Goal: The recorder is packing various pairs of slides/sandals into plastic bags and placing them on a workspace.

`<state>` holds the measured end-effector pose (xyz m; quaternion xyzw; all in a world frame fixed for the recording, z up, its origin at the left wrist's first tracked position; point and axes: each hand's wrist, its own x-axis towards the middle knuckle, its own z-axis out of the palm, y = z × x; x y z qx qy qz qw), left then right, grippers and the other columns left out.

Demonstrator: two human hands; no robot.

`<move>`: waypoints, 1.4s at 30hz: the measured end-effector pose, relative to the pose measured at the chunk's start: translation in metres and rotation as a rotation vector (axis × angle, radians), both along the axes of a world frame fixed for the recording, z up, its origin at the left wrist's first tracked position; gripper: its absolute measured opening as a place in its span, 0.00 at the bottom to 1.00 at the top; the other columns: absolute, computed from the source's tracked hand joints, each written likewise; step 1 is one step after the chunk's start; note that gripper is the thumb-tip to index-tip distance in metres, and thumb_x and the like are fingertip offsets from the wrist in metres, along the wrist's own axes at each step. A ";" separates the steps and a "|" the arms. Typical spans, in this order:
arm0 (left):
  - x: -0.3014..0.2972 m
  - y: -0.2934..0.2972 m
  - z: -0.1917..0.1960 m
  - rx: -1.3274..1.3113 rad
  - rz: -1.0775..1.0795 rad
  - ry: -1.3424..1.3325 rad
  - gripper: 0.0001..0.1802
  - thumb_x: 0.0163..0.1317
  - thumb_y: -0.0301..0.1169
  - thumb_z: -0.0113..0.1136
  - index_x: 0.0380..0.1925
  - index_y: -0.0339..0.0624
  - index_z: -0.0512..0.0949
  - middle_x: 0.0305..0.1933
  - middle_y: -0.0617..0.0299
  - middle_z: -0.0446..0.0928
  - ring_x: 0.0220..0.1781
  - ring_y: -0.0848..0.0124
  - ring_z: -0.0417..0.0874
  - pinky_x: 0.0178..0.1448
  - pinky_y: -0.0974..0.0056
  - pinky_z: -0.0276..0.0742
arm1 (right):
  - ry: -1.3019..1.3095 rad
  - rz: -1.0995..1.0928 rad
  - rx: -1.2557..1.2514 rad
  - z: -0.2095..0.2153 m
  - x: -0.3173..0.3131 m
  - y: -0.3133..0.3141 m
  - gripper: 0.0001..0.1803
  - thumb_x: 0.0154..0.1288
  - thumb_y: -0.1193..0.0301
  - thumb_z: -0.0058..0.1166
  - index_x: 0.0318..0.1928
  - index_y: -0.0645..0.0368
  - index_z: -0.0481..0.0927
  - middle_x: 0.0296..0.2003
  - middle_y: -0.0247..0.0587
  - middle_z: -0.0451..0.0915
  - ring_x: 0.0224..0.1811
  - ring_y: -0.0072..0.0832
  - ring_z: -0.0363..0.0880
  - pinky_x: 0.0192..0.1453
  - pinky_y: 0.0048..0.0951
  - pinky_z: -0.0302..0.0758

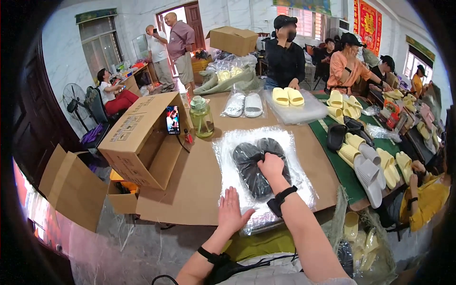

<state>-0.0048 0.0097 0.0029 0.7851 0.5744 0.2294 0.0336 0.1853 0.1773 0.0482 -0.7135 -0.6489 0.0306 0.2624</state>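
Slippers, 1 black pair (pixel 259 184), centre frame, atop a shiny stack of clear plastic bags (pixel 224 166)! Bagging looks to be the step: right hand (pixel 271 167) curled tight, clamped on the pair; left hand (pixel 231 211) flat, lower centre, thumb spread. Next calls for steady hold, smoothed plastic. They look glossy, rumpled, perhaps film-covered, side by side.

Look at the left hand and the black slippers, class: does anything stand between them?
Nothing visible stands in the way. The left hand is spread open at the near left of the black slippers, with only flat, clear plastic bags beneath the gap. The right hand is at the slippers' right side, off that path.
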 end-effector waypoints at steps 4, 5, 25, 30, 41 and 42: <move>0.002 0.000 0.001 -0.016 0.006 0.003 0.56 0.63 0.62 0.59 0.75 0.28 0.51 0.80 0.37 0.51 0.82 0.45 0.50 0.81 0.42 0.46 | 0.046 0.028 0.087 -0.009 0.034 -0.008 0.15 0.52 0.58 0.61 0.30 0.57 0.82 0.30 0.49 0.84 0.37 0.49 0.84 0.42 0.50 0.79; 0.001 -0.001 -0.001 0.002 -0.007 -0.010 0.55 0.63 0.62 0.58 0.75 0.30 0.54 0.80 0.36 0.51 0.82 0.44 0.50 0.81 0.41 0.46 | 0.046 0.041 0.097 -0.010 0.042 -0.014 0.15 0.52 0.58 0.61 0.30 0.57 0.82 0.30 0.48 0.84 0.36 0.49 0.84 0.42 0.50 0.79; -0.008 0.000 -0.003 -0.011 0.004 0.040 0.53 0.63 0.55 0.62 0.77 0.34 0.52 0.82 0.42 0.48 0.83 0.48 0.48 0.82 0.43 0.47 | 0.102 -0.130 -0.017 0.073 0.272 -0.335 0.13 0.51 0.66 0.63 0.27 0.63 0.76 0.20 0.45 0.74 0.21 0.41 0.75 0.28 0.38 0.71; 0.002 0.008 -0.002 -0.028 -0.024 0.038 0.52 0.63 0.54 0.62 0.77 0.35 0.52 0.82 0.44 0.48 0.83 0.48 0.48 0.82 0.43 0.46 | -0.041 -0.412 -0.304 0.080 0.351 -0.449 0.16 0.50 0.61 0.64 0.24 0.63 0.77 0.19 0.47 0.76 0.25 0.44 0.78 0.30 0.42 0.72; -0.008 0.004 -0.015 0.057 -0.049 0.093 0.50 0.66 0.52 0.60 0.77 0.34 0.50 0.82 0.42 0.48 0.82 0.45 0.49 0.81 0.44 0.48 | 0.589 -1.115 -0.732 -0.154 0.420 -0.520 0.21 0.62 0.57 0.56 0.17 0.58 0.84 0.17 0.39 0.82 0.19 0.30 0.80 0.29 0.36 0.79; -0.011 0.002 -0.014 0.067 -0.047 0.106 0.50 0.66 0.52 0.60 0.77 0.34 0.50 0.82 0.42 0.48 0.82 0.45 0.49 0.81 0.44 0.48 | 0.574 -1.090 -0.757 -0.162 0.419 -0.513 0.21 0.63 0.59 0.56 0.17 0.58 0.83 0.17 0.38 0.82 0.19 0.30 0.80 0.27 0.36 0.78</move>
